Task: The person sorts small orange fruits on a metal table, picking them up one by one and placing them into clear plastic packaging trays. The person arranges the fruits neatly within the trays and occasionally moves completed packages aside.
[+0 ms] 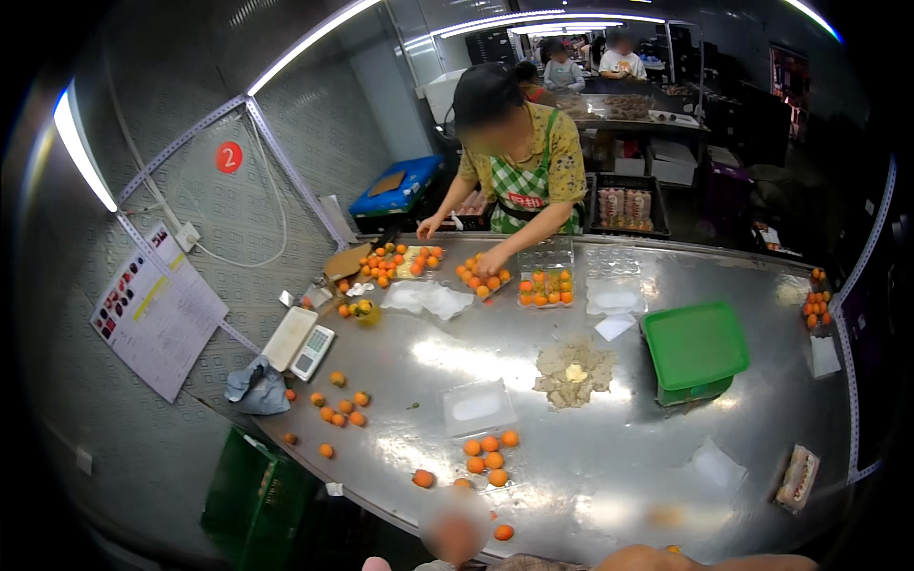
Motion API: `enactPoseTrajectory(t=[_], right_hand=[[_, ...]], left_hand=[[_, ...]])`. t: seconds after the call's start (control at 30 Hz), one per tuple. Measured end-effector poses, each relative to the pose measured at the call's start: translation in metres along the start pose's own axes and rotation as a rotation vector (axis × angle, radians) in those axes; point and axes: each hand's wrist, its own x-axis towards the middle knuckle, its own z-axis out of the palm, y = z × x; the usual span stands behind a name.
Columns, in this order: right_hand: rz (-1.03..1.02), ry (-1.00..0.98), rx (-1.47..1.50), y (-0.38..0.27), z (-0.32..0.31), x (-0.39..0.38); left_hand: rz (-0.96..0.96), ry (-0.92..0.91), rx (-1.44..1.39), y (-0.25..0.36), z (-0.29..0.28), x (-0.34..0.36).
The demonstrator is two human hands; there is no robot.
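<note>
A bare arm, apparently my right [666, 561], shows at the lower edge, its fingers hidden. I cannot make out my left hand. Loose orange fruits [505, 532] lie near that edge, beside a blurred, skin-coloured shape [455, 531] that I cannot identify. More fruits [494, 460] sit in a group below a clear plastic tray [479, 406], with others [339, 420] to the left. Across the steel table [590, 447], a co-worker [524, 171] in a green checked apron has one hand [490, 265] on a tray of fruit and the other raised beside another fruit pile [405, 266].
A green lidded box [695, 352] stands at right, by crumpled tan material [571, 371]. A scale [312, 352], grey cloth [257, 385] and green crate [248, 490] are at left. Packed fruit trays [545, 288] line the far edge. People [621, 62] work at another table behind.
</note>
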Motion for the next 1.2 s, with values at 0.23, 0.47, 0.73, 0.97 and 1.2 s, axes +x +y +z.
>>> enactPoseTrajectory(t=[0.23,0.47,0.73,0.97,1.2], right_hand=[[0.009,-0.091,0.032,0.018,0.010,-0.035],[-0.006,-0.078,0.041,0.020,0.013,-0.026],[-0.014,-0.056,0.059,0.016,0.006,-0.001],[0.031,-0.112,0.057,0.022,0.010,-0.060],[0.057,-0.100,0.089,0.026,0.023,-0.054]], left_hand=[[-0.051,-0.116,-0.106,-0.001,0.004,-0.014],[-0.092,-0.131,-0.123,-0.004,0.009,-0.014],[-0.168,-0.119,-0.167,-0.023,0.034,-0.003],[-0.181,-0.152,-0.306,-0.005,0.000,-0.020],[-0.166,-0.164,-0.255,-0.004,-0.011,-0.022]])
